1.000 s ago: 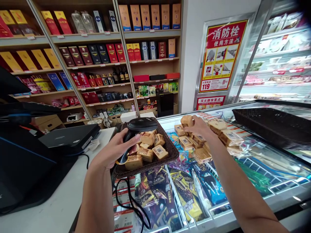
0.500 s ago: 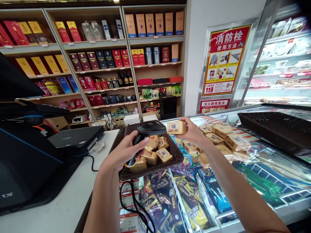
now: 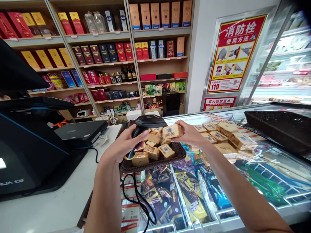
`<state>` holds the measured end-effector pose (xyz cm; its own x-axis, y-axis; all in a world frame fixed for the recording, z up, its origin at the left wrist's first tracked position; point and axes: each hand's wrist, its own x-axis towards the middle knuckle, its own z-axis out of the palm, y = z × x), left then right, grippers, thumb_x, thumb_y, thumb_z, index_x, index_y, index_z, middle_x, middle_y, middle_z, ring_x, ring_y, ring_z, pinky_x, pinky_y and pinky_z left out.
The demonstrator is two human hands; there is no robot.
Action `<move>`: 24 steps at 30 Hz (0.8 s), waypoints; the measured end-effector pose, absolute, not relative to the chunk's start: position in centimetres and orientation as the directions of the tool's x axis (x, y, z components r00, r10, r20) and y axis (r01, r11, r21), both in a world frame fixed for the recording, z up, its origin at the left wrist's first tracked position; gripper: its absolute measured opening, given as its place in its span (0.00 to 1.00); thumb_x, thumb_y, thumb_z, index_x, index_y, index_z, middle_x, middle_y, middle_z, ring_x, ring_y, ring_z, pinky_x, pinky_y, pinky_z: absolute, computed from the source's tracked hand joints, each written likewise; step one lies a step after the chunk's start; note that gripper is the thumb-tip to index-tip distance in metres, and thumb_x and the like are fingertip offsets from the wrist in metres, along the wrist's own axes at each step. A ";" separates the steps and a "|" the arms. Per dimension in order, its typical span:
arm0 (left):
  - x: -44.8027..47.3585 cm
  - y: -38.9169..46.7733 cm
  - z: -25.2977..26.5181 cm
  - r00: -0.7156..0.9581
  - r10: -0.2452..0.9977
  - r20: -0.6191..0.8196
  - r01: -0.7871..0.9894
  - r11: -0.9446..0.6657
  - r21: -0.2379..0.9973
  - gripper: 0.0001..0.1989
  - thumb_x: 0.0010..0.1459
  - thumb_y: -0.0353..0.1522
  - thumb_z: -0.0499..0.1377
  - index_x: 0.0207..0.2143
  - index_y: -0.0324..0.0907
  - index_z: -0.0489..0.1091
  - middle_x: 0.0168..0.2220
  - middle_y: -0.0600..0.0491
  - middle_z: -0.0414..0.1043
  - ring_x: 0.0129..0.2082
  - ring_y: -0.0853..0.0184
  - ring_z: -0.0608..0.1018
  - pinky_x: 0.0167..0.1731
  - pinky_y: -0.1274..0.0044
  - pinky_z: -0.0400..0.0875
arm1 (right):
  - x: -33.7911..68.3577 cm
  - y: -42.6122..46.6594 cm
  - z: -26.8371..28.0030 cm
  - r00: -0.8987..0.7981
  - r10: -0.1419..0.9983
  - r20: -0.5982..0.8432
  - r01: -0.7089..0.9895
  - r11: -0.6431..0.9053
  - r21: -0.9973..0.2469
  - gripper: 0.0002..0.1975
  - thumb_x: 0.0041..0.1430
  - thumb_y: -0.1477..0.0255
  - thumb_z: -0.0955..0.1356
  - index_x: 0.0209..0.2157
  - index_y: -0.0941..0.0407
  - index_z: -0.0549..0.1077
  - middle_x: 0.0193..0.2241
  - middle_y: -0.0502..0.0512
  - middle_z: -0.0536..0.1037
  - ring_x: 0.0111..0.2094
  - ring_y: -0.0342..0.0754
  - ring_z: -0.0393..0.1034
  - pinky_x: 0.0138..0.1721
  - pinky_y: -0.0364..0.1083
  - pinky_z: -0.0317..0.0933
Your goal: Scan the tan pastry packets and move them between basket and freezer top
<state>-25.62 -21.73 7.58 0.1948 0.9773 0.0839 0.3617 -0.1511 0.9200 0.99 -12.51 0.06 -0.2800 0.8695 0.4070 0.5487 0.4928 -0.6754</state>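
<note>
My left hand is wrapped round the handle of a black barcode scanner, its head pointing right. In my right hand is a small wrapped snack pack, tan with a barcode label facing me, held just right of the scanner's head. Both are above a dark brown woven basket that holds several similar packs. More of these packs lie on the freezer's glass top, right of my right hand. The scanner's black cable hangs down below the basket.
A white counter with a black point-of-sale terminal and a flat grey device stands at left. The glass-topped freezer holds bagged ice creams. An empty-looking dark tray sits at right. Shelves of boxed bottles line the back.
My right hand has brought the snack pack slightly left and down, over the basket's right side. My left hand keeps hold of the scanner. The view has shifted a little.
</note>
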 end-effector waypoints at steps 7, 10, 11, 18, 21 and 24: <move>-26.6 -22.1 7.8 0.091 0.988 0.121 0.356 -0.146 0.923 0.23 0.54 0.51 0.64 0.38 0.43 0.66 0.24 0.58 0.66 0.23 0.71 0.69 0.22 0.80 0.59 | -6.9 -12.4 -1.6 -0.369 0.898 0.240 0.448 0.398 -0.800 0.28 0.45 0.61 0.77 0.47 0.52 0.69 0.44 0.57 0.79 0.44 0.56 0.74 0.43 0.52 0.68; -26.5 -22.2 7.9 0.090 0.989 0.121 0.356 -0.145 0.923 0.23 0.54 0.51 0.64 0.37 0.43 0.66 0.23 0.58 0.66 0.21 0.72 0.68 0.21 0.80 0.58 | -9.9 -11.7 -2.1 -0.357 0.872 0.336 0.451 0.475 -0.755 0.31 0.52 0.67 0.73 0.56 0.55 0.64 0.55 0.64 0.71 0.56 0.58 0.68 0.54 0.56 0.64; -26.4 -22.2 7.9 0.097 0.988 0.124 0.356 -0.151 0.922 0.22 0.54 0.51 0.64 0.37 0.43 0.66 0.23 0.59 0.66 0.21 0.72 0.68 0.21 0.80 0.58 | -10.3 -11.5 -2.3 -0.344 0.861 0.374 0.458 0.502 -0.734 0.31 0.54 0.69 0.72 0.59 0.57 0.62 0.58 0.66 0.68 0.59 0.58 0.65 0.57 0.57 0.61; -26.2 -21.6 7.8 0.117 0.987 0.113 0.392 -0.150 0.908 0.24 0.52 0.54 0.64 0.35 0.43 0.65 0.21 0.58 0.66 0.19 0.72 0.65 0.17 0.82 0.55 | -4.0 -11.0 -2.5 -0.266 0.864 0.428 0.644 0.490 -0.587 0.24 0.62 0.72 0.65 0.60 0.55 0.63 0.56 0.63 0.68 0.57 0.54 0.66 0.59 0.54 0.59; -26.0 -21.3 7.8 0.115 0.989 0.097 0.407 -0.136 0.903 0.25 0.49 0.54 0.65 0.33 0.43 0.64 0.21 0.58 0.66 0.19 0.72 0.65 0.16 0.82 0.54 | 2.0 -10.2 -1.5 -0.060 0.927 0.369 0.855 0.239 -0.461 0.21 0.64 0.67 0.65 0.57 0.56 0.67 0.56 0.65 0.68 0.55 0.59 0.67 0.57 0.55 0.60; -26.0 -20.9 7.7 0.117 0.990 0.084 0.425 -0.127 0.896 0.25 0.49 0.54 0.66 0.31 0.43 0.64 0.21 0.58 0.66 0.19 0.72 0.65 0.16 0.83 0.54 | 8.6 -9.5 -0.7 0.225 0.888 0.402 0.949 -0.106 -0.296 0.24 0.63 0.64 0.66 0.57 0.61 0.68 0.56 0.72 0.68 0.58 0.67 0.62 0.56 0.59 0.58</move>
